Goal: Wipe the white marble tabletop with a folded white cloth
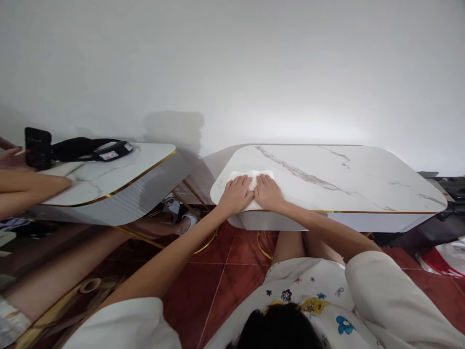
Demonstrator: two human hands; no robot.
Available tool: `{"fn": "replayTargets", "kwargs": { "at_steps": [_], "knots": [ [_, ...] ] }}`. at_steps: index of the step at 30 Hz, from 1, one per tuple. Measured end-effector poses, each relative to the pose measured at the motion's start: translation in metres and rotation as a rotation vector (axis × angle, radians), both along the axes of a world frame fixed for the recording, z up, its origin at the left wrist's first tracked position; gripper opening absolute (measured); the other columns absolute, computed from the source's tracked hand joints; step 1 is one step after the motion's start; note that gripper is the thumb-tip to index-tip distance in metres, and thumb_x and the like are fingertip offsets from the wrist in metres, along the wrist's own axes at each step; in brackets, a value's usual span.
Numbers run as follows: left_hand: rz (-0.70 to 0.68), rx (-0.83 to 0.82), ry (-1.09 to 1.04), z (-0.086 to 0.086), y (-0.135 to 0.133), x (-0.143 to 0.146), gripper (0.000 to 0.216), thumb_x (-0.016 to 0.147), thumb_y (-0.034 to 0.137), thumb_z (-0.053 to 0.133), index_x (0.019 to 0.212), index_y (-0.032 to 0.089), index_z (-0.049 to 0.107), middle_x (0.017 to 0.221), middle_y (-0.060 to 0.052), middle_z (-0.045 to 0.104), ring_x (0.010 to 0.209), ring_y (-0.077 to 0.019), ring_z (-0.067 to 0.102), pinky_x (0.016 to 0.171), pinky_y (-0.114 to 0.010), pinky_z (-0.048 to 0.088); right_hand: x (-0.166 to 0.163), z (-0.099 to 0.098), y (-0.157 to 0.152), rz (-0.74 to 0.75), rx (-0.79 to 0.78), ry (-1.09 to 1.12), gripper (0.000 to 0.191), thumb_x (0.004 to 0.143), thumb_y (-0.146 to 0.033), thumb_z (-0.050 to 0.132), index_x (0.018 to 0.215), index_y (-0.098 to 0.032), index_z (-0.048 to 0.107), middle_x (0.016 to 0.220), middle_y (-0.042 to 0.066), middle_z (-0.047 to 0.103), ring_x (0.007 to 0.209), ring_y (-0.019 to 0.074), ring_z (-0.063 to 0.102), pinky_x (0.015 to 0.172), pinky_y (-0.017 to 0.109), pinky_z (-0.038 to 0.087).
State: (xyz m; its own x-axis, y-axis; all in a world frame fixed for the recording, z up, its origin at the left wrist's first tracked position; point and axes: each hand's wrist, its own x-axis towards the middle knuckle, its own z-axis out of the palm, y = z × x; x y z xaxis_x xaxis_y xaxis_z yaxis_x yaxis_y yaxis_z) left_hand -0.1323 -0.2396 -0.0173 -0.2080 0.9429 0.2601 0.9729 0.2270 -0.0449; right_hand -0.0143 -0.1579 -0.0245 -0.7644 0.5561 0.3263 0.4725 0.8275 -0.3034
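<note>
My left hand (pixel 237 194) and my right hand (pixel 268 192) rest side by side, palms down, near the left end of a marble-patterned table (pixel 312 177). Beneath both hands lies a flat white cloth or paper towel (pixel 254 181); which of the two I cannot tell. Its edges show past the fingertips and between the hands. The fingers of each hand stretch forward, flat on it, and the thumbs nearly meet. My palms hide most of the white piece.
Left of a gap stands a second marble-patterned table (pixel 152 151) with a black strap-like item (pixel 82 149) on it. A person's forearm (pixel 32 189) leans there, beside a dark phone (pixel 38 148). Behind is a white wall (pixel 232 72); a red-and-white bag (pixel 443 259) lies at right.
</note>
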Motion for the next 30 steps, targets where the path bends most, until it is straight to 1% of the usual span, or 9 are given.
{"fn": "replayTargets", "kwargs": {
  "at_steps": [3, 8, 14, 19, 24, 30],
  "knots": [
    [-0.024, 0.006, -0.020, 0.002, 0.020, -0.003, 0.050, 0.089, 0.026, 0.033, 0.134, 0.012, 0.048, 0.143, -0.016, 0.050, 0.133, -0.0286, 0.044, 0.111, -0.046, 0.034, -0.002, 0.002, 0.018, -0.020, -0.007, -0.009, 0.047, 0.096, -0.020, 0.033, 0.135, 0.001, 0.048, 0.143, 0.020, 0.049, 0.134, 0.0295, 0.041, 0.111, 0.041, 0.034],
    [-0.098, 0.064, -0.050, 0.001, 0.059, -0.021, 0.048, 0.089, 0.026, 0.033, 0.132, 0.013, 0.048, 0.139, -0.015, 0.052, 0.131, -0.0269, 0.045, 0.110, -0.043, 0.034, -0.017, 0.005, 0.056, -0.039, -0.008, -0.012, 0.044, 0.095, -0.019, 0.034, 0.132, 0.001, 0.049, 0.140, 0.021, 0.051, 0.132, 0.0291, 0.042, 0.110, 0.042, 0.034],
    [-0.055, 0.086, -0.093, -0.001, 0.101, -0.041, 0.045, 0.087, 0.024, 0.034, 0.128, 0.015, 0.051, 0.132, -0.015, 0.057, 0.125, -0.0283, 0.049, 0.106, -0.045, 0.037, -0.044, 0.003, 0.102, -0.039, 0.003, 0.007, 0.040, 0.094, -0.017, 0.034, 0.126, -0.001, 0.054, 0.134, 0.021, 0.055, 0.127, 0.0297, 0.045, 0.107, 0.043, 0.038],
    [-0.027, 0.094, -0.135, 0.001, 0.131, -0.060, 0.044, 0.086, 0.025, 0.035, 0.126, 0.016, 0.052, 0.133, -0.014, 0.056, 0.125, -0.0286, 0.048, 0.106, -0.045, 0.036, -0.067, 0.002, 0.135, -0.016, 0.022, -0.009, 0.040, 0.094, -0.015, 0.033, 0.124, -0.001, 0.054, 0.133, 0.020, 0.056, 0.127, 0.0298, 0.046, 0.108, 0.042, 0.037],
    [-0.022, 0.102, -0.166, 0.004, 0.157, -0.079, 0.043, 0.086, 0.025, 0.036, 0.125, 0.016, 0.052, 0.133, -0.014, 0.057, 0.125, -0.0283, 0.049, 0.106, -0.044, 0.036, -0.089, 0.002, 0.164, -0.020, 0.006, 0.007, 0.040, 0.094, -0.015, 0.033, 0.125, -0.001, 0.054, 0.135, 0.021, 0.055, 0.129, 0.0303, 0.045, 0.109, 0.043, 0.036],
    [-0.008, 0.103, -0.191, 0.004, 0.182, -0.096, 0.042, 0.087, 0.026, 0.037, 0.126, 0.018, 0.052, 0.134, -0.012, 0.057, 0.127, -0.0265, 0.048, 0.106, -0.042, 0.036, -0.109, 0.000, 0.190, -0.020, -0.024, 0.012, 0.042, 0.095, -0.016, 0.031, 0.128, -0.003, 0.053, 0.139, 0.020, 0.052, 0.132, 0.0280, 0.043, 0.111, 0.043, 0.034]
  ]
}}
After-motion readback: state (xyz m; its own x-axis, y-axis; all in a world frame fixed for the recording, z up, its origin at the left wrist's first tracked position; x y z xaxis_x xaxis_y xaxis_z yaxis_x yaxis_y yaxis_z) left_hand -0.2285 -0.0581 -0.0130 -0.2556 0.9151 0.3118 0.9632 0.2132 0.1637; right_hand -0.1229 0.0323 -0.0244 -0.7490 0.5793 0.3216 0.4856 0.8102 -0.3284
